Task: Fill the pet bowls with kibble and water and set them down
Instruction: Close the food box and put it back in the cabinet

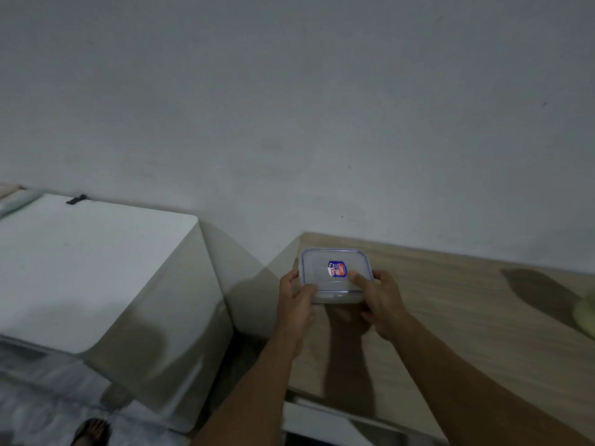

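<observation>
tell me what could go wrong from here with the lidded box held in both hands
The container hangs above the table near its corner, so a slip by the left hand or right hand could drop it off the edge. Whether its lid is latched cannot be told; it might pop open.

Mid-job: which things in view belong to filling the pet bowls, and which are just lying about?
Job: clear lidded container, gripped by left hand and right hand above the wooden table.
Lying about: white appliance on the left; blurred green thing at the frame's right edge.
</observation>
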Available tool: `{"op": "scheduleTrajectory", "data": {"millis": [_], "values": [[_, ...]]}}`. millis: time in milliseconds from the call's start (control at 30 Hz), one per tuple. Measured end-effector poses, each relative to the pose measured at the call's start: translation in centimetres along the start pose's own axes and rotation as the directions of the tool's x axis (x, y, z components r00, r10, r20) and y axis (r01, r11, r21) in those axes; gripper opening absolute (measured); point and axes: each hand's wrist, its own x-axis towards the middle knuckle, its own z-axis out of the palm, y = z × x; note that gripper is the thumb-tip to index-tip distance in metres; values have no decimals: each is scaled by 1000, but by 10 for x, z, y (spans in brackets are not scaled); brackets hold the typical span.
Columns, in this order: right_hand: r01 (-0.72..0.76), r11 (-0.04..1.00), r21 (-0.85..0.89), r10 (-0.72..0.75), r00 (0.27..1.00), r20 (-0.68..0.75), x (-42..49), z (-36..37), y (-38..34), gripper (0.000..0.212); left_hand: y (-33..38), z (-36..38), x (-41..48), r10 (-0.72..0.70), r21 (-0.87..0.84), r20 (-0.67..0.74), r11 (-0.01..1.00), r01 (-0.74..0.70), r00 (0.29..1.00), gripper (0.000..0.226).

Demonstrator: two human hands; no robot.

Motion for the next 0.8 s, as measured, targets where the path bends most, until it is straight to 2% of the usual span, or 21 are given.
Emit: {"op": "scheduleTrajectory", "data": {"millis": [100, 233, 367, 567, 800], "values": [[-26, 993, 116, 27, 1000, -10, -22, -6, 10, 27, 4, 0, -15, 17, -134, 15, 991, -15, 1000, 37], [9, 978, 210, -3, 1000, -27, -49, -19, 8, 21, 1, 4, -44, 32, -193, -5, 981, -32, 999, 34], [61, 975, 215, -53, 998, -41, -83, -47, 13, 28, -6, 7, -89, 23, -219, -9, 975, -25, 1000, 31], [62, 960, 272, -47, 997, -59, -150, -91, 39, 30, -31, 10, -162, 29, -198, -51, 980, -39, 998, 32], [20, 965, 260, 20, 988, -150, -227, -155, 104, 25, -99, 13, -254, -62, -190, -85, 981, 45, 994, 36]]}}
